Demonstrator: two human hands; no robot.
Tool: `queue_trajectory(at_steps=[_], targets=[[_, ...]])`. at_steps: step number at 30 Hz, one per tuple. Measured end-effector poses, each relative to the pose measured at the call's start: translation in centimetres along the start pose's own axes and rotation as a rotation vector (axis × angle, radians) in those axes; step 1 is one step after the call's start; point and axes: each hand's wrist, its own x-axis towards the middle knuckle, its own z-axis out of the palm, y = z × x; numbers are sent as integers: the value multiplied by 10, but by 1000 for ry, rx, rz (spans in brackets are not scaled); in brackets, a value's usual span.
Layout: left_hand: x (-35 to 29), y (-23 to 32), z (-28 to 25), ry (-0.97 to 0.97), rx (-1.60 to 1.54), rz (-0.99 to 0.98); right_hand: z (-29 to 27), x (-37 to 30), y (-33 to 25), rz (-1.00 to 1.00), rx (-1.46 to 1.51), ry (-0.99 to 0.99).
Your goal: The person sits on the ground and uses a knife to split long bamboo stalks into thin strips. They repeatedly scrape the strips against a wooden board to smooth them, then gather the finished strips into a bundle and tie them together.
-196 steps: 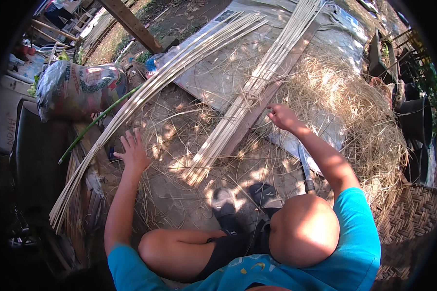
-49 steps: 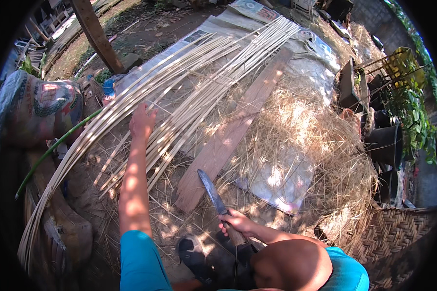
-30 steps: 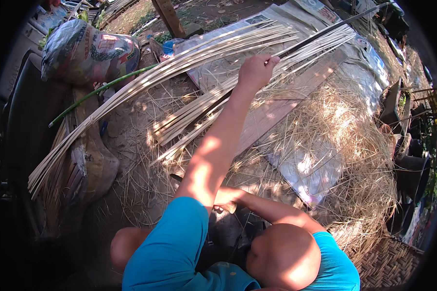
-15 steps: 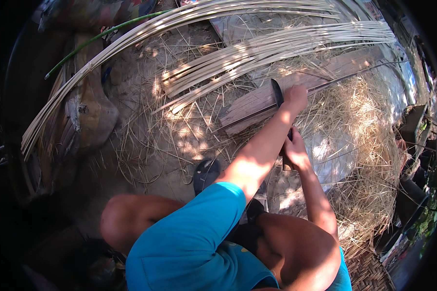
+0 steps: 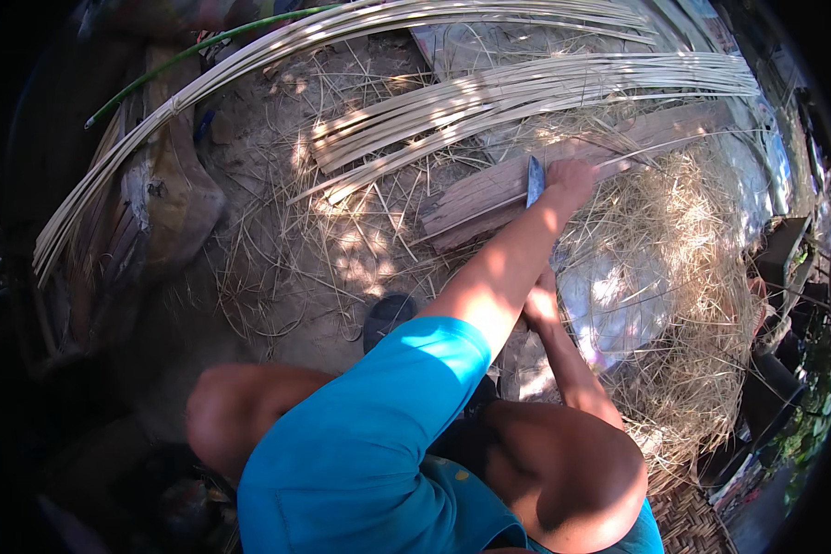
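My left arm crosses over in front of my right. My left hand (image 5: 572,181) is closed on a thin pale strip (image 5: 660,148), bamboo by its look, which runs out to the right above a wooden plank (image 5: 475,201). A knife blade (image 5: 535,179) stands up just left of that hand, by the plank. My right hand (image 5: 541,300) is below, partly behind my left forearm, closed round the knife's handle, which the forearm hides.
Beyond the plank lies a row of split strips (image 5: 452,103). A longer tied bundle (image 5: 240,65) curves along the far left beside a green stalk (image 5: 157,69). Dry shavings (image 5: 692,249) are heaped at the right. A dark sandal (image 5: 388,319) is near my knee.
The strip looks dark before and pale now. The blade has turned and catches light. My right hand has shifted left, further behind my left forearm.
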Motion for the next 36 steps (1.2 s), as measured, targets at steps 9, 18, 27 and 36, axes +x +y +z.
queue_trajectory(at_steps=[9, 18, 27, 36], targets=[[-9, -7, -10, 10, -9, 100, 19, -12, 1, 179, -300, -580], [-6, -17, -15, 77, -36, 74, 24, -27, -9, 207, -331, -486], [-15, -17, -13, 122, -31, 83, 40, -41, 6, -240, -572, -458], [-1, -16, -23, -7, 13, 32, 23, -32, 11, -1, -298, -318]])
